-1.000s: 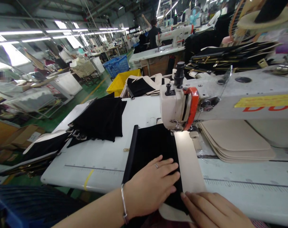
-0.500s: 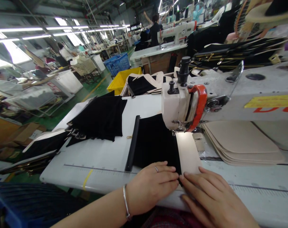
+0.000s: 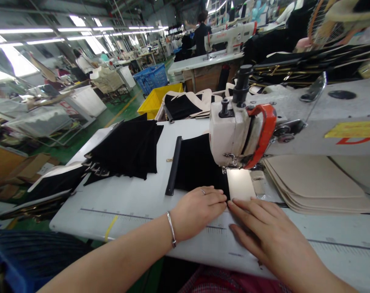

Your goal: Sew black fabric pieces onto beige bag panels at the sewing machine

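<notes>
A black fabric panel (image 3: 197, 162) lies flat on the sewing table, with a black zipper strip (image 3: 174, 167) along its left edge and a gold zipper pull (image 3: 169, 160) beside that. Its right edge meets a cream panel (image 3: 241, 185) under the needle area of the sewing machine (image 3: 224, 134). My left hand (image 3: 200, 211) rests flat on the near edge of the black panel, fingers stretched out. On the near end of the cream panel lies my right hand (image 3: 264, 228), fingers extended, its fingertips close to the seam and almost touching the left hand's. The needle itself is hidden.
Stacked black pieces (image 3: 127, 146) lie on the table's left part. Beige rounded panels (image 3: 313, 183) are piled right of the machine head. Behind stand a yellow bin (image 3: 157, 99) and a blue basket (image 3: 150, 79). A person (image 3: 201, 36) stands farther back.
Both hands, the black panel and the cream panel have moved away from me, farther under the machine head. Less of the cream panel shows in front of the machine.
</notes>
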Demonstrator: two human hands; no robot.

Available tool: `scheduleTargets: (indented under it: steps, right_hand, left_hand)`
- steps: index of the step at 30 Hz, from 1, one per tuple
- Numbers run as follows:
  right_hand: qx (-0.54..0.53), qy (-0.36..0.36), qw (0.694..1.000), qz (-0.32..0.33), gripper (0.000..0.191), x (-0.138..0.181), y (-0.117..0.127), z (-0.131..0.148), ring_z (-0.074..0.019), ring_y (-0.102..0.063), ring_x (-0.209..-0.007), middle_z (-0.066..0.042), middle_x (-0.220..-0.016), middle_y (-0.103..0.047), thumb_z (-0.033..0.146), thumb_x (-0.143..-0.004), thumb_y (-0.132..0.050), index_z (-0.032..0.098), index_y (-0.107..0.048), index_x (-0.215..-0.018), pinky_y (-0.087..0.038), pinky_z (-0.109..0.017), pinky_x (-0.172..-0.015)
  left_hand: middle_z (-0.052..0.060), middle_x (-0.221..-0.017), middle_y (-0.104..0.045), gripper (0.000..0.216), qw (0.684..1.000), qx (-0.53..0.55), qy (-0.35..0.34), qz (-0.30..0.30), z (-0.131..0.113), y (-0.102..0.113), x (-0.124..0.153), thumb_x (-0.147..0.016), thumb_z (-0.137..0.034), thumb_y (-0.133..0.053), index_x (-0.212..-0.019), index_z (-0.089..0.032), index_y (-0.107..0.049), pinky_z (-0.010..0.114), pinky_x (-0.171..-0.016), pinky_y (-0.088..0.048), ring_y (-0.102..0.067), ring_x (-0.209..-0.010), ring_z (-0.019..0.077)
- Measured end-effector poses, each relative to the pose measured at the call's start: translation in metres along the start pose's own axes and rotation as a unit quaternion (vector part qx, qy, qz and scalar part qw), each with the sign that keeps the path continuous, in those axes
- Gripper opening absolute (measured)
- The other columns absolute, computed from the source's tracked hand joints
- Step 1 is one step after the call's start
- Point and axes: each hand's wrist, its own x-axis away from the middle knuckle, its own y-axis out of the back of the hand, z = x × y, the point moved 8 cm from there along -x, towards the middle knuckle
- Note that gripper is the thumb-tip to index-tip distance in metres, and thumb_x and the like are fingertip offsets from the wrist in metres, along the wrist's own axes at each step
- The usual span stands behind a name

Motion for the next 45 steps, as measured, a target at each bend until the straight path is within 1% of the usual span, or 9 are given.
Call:
scheduleTargets:
  steps: [5,10,14,18,25,33,37,42,45]
  right_hand:
    - [-0.003,-0.015,1.0,0.02,0.04,-0.013,-0.003,-0.011,-0.0231,-0.053,-0.107,-0.006,-0.119,-0.061,0.033,-0.091,-0.057,0.019,-0.055,-0.129,-0.044,-0.043,-0.093]
    - [0.019,-0.014,0.999,0.031,0.041,-0.025,-0.006,-0.021,-0.0237,-0.053,-0.108,-0.006,-0.12,-0.06,0.036,-0.09,-0.057,0.02,-0.056,-0.128,-0.044,-0.043,-0.095]
    - [0.036,-0.014,0.999,0.033,0.041,-0.036,-0.008,-0.029,-0.0251,-0.055,-0.107,-0.008,-0.119,-0.061,0.038,-0.09,-0.055,0.02,-0.059,-0.126,-0.045,-0.044,-0.093]
    - [0.051,-0.029,0.997,0.041,0.042,-0.044,-0.011,-0.036,-0.0253,-0.058,-0.098,-0.01,-0.115,-0.063,0.039,-0.09,-0.053,0.02,-0.059,-0.127,-0.047,-0.045,-0.087]
    - [0.069,-0.059,0.995,0.045,0.043,-0.052,-0.016,-0.043,-0.0294,-0.057,-0.109,-0.012,-0.114,-0.065,0.038,-0.092,-0.049,0.018,-0.055,-0.13,-0.043,-0.048,-0.092]
    - [0.028,-0.09,0.995,0.035,0.039,-0.055,-0.015,-0.045,-0.0306,-0.055,-0.111,-0.013,-0.117,-0.063,0.034,-0.091,-0.05,0.016,-0.057,-0.125,-0.04,-0.049,-0.096]
    - [0.035,-0.096,0.995,0.023,0.035,-0.055,-0.011,-0.041,-0.0278,-0.055,-0.107,-0.009,-0.114,-0.064,0.032,-0.09,-0.051,0.018,-0.059,-0.122,-0.041,-0.045,-0.094]
    - [0.052,-0.098,0.994,-0.002,0.029,-0.055,-0.004,-0.035,-0.0244,-0.053,-0.11,-0.005,-0.114,-0.064,0.03,-0.087,-0.056,0.023,-0.061,-0.115,-0.041,-0.04,-0.095]
    - [0.054,-0.096,0.994,-0.014,0.022,-0.054,0.0,-0.033,-0.0222,-0.054,-0.107,-0.003,-0.111,-0.065,0.029,-0.088,-0.055,0.025,-0.063,-0.108,-0.041,-0.039,-0.094]
  left_hand:
    - [0.009,-0.127,-0.061,0.027,1.0,-0.015,0.002,0.014,0.015,-0.004,-0.01,-0.095,-0.012,-0.045,-0.119,-0.01,-0.058,0.036,-0.113,-0.038,-0.051,-0.126,0.0184]
    - [0.009,-0.124,-0.062,0.025,1.0,-0.022,0.011,-0.001,0.028,-0.004,-0.019,-0.093,-0.007,-0.046,-0.115,-0.009,-0.059,0.034,-0.11,-0.042,-0.054,-0.121,0.0188]
    - [0.01,-0.119,-0.063,0.02,1.0,-0.016,0.02,-0.006,0.039,-0.003,-0.028,-0.093,-0.009,-0.049,-0.109,-0.008,-0.061,0.032,-0.109,-0.042,-0.055,-0.118,0.0181]
    - [0.009,-0.114,-0.063,0.018,0.998,0.007,0.059,-0.004,0.053,-0.007,-0.034,-0.093,-0.009,-0.051,-0.107,-0.011,-0.061,0.032,-0.103,-0.046,-0.057,-0.114,0.0184]
    - [0.006,-0.11,-0.065,0.023,0.991,0.023,0.127,-0.036,0.074,-0.015,-0.036,-0.091,-0.007,-0.05,-0.108,-0.015,-0.062,0.033,-0.098,-0.05,-0.061,-0.105,0.0172]
    - [0.005,-0.11,-0.066,0.026,0.988,0.018,0.148,-0.044,0.077,-0.014,-0.037,-0.088,-0.003,-0.05,-0.107,-0.016,-0.063,0.033,-0.099,-0.05,-0.062,-0.105,0.0175]
    - [0.006,-0.106,-0.067,0.027,0.985,0.017,0.157,-0.066,0.076,-0.006,-0.037,-0.085,0.0,-0.051,-0.101,-0.016,-0.066,0.032,-0.096,-0.053,-0.064,-0.101,0.0176]
    - [0.006,-0.107,-0.068,0.034,0.983,0.02,0.148,-0.103,0.07,-0.002,-0.036,-0.08,0.004,-0.052,-0.101,-0.017,-0.067,0.034,-0.095,-0.055,-0.065,-0.1,0.0179]
    - [0.004,-0.109,-0.068,0.036,0.983,0.048,0.14,-0.108,0.067,-0.001,-0.033,-0.078,0.005,-0.051,-0.099,-0.019,-0.069,0.033,-0.096,-0.053,-0.065,-0.102,0.0168]
